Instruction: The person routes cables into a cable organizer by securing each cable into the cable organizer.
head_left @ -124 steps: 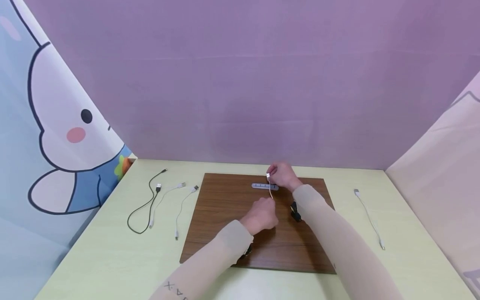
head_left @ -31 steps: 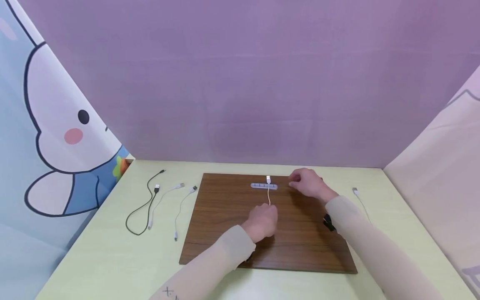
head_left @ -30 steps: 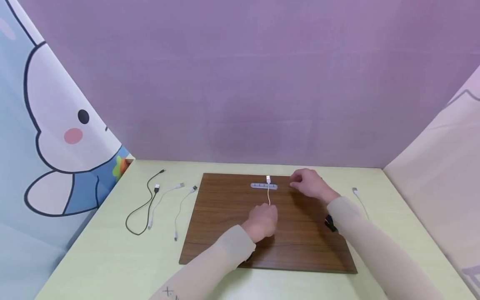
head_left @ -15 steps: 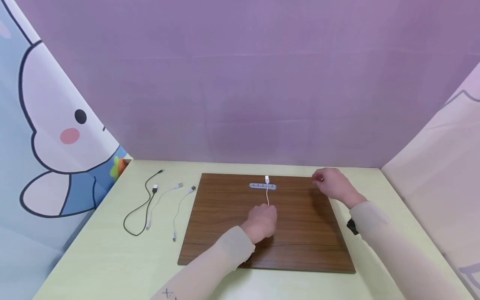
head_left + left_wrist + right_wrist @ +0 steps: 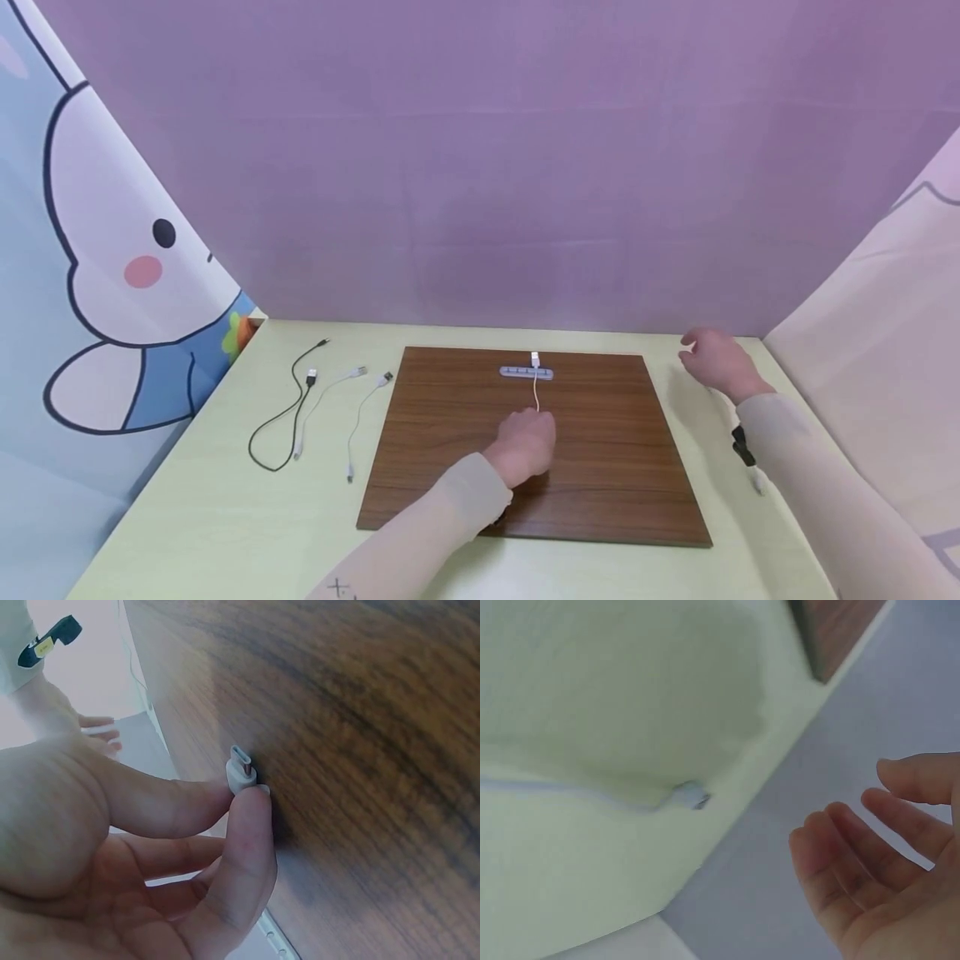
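Note:
My left hand [image 5: 521, 446] is over the middle of the brown wooden board [image 5: 600, 467]. In the left wrist view, its thumb and fingers pinch the white USB-C plug [image 5: 241, 772] of a charging cable. That white cable [image 5: 536, 390] runs away from the hand across the pale cable clip strip [image 5: 513, 372]; its USB-A end [image 5: 535, 359] sticks out beyond. Whether it is seated in a slot I cannot tell. My right hand [image 5: 720, 364], empty with loosely bent fingers, hovers right of the board, over another white cable [image 5: 757, 482], which the arm partly hides.
Left of the board lie a black USB cable [image 5: 253, 440], a longer white cable [image 5: 322, 396] and a short white cable [image 5: 354, 433] on the pale table [image 5: 195, 517]. A purple cloth [image 5: 517, 167] hangs behind, with patterned cloth at both sides.
My right hand has let go of the USB-A end at the clip strip and moved right, past the board's edge. My left hand stays nearly still, gripping the cable's other end.

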Available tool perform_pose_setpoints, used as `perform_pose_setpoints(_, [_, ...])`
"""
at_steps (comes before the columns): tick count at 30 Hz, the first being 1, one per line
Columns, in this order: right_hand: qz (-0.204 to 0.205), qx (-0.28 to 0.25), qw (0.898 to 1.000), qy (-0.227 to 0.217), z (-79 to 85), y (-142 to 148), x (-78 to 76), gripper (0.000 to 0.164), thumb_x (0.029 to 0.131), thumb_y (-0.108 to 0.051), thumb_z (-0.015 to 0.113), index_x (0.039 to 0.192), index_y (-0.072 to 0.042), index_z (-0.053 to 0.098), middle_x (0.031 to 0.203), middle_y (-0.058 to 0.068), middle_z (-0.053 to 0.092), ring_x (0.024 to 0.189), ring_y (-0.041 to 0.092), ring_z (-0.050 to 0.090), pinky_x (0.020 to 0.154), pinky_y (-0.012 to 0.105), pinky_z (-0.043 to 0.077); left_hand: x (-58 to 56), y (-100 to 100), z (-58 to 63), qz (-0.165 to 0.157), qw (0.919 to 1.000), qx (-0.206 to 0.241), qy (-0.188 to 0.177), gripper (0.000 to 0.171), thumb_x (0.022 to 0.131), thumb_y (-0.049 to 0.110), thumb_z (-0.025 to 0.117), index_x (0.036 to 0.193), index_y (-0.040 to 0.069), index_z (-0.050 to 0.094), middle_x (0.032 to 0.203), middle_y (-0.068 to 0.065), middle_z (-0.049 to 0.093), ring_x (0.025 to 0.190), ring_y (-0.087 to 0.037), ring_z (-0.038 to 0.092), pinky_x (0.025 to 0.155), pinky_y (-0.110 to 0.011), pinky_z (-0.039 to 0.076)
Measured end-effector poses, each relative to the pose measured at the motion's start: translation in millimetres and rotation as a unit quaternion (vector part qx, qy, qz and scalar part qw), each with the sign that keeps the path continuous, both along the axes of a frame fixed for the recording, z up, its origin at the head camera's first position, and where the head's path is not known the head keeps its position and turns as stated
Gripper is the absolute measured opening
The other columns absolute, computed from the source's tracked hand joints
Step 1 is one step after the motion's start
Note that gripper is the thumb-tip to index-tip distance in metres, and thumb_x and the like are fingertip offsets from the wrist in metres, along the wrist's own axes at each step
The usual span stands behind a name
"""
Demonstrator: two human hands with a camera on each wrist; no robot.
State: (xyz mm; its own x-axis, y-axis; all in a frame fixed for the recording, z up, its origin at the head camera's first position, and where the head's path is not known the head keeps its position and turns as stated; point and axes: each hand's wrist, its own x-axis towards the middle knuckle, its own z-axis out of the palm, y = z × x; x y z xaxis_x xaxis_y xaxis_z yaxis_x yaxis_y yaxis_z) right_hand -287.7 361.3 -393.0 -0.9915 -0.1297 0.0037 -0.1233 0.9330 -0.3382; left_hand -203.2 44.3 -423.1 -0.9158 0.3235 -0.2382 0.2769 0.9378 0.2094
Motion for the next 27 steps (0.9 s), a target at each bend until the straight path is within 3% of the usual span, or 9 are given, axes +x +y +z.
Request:
perform_pose_setpoints(8, [-0.045, 0.031, 0.997, -0.054, -10.4, 20.5, -5.3, 0.050, 0.098, -0.023, 0.056, 0.127, 0.018, 0.052, 0.130, 0.041, 0.052, 0.112, 0.057, 0.056, 0.083, 0.065, 0.050, -2.2, -0.9, -0.8, -0.008, 1.0000, 0.003, 0.002, 0.004, 0.089, 0.007, 0.074, 0.091, 0.010, 0.073, 0.090, -0.007, 0.069, 0.075, -0.019, 0.062, 0.065, -0.036, 0.055])
perform_pose_setpoints(11, [-0.070, 0.032, 0.994, -0.079, -11.8, 23.7, -6.7, 0.046, 0.097, -0.027, 0.057, 0.115, 0.015, 0.056, 0.112, 0.036, 0.061, 0.093, 0.048, 0.062, 0.071, 0.056, 0.053, -2.4, -0.5, -1.3, -0.010, 0.9999, 0.003, 0.006, 0.006, 0.088, 0.006, 0.074, 0.090, 0.011, 0.073, 0.090, -0.006, 0.069, 0.075, -0.019, 0.062, 0.065, -0.035, 0.055])
perform_pose_setpoints(15, [-0.106, 0.026, 0.988, -0.113, -13.8, 27.0, -7.9, 0.043, 0.096, -0.030, 0.058, 0.105, 0.012, 0.056, 0.088, 0.020, 0.059, 0.075, 0.033, 0.056, 0.059, 0.044, 0.048, -2.7, -0.7, -1.5, -0.014, 0.9999, 0.004, 0.007, 0.004, 0.088, 0.007, 0.075, 0.090, 0.010, 0.073, 0.090, -0.005, 0.069, 0.076, -0.018, 0.061, 0.067, -0.035, 0.055])
perform_pose_setpoints(20, [-0.126, 0.032, 0.982, -0.140, -16.8, 30.3, -6.8, 0.047, 0.094, -0.031, 0.058, 0.108, 0.014, 0.055, 0.088, 0.021, 0.057, 0.078, 0.034, 0.055, 0.062, 0.044, 0.049, -2.9, -1.6, -0.8, -0.014, 0.9999, 0.006, 0.000, 0.003, 0.089, 0.007, 0.075, 0.090, 0.010, 0.072, 0.089, -0.005, 0.068, 0.075, -0.018, 0.060, 0.067, -0.034, 0.054])
perform_pose_setpoints(27, [-0.128, 0.032, 0.978, -0.162, -24.7, 29.4, -4.0, 0.027, 0.092, -0.021, 0.049, 0.091, 0.006, 0.053, 0.079, 0.016, 0.051, 0.071, 0.030, 0.052, 0.062, 0.041, 0.046, -2.6, -1.3, -0.4, -0.016, 0.9999, -0.003, -0.003, 0.004, 0.089, 0.007, 0.074, 0.092, 0.010, 0.073, 0.089, -0.005, 0.068, 0.076, -0.018, 0.060, 0.069, -0.033, 0.054])
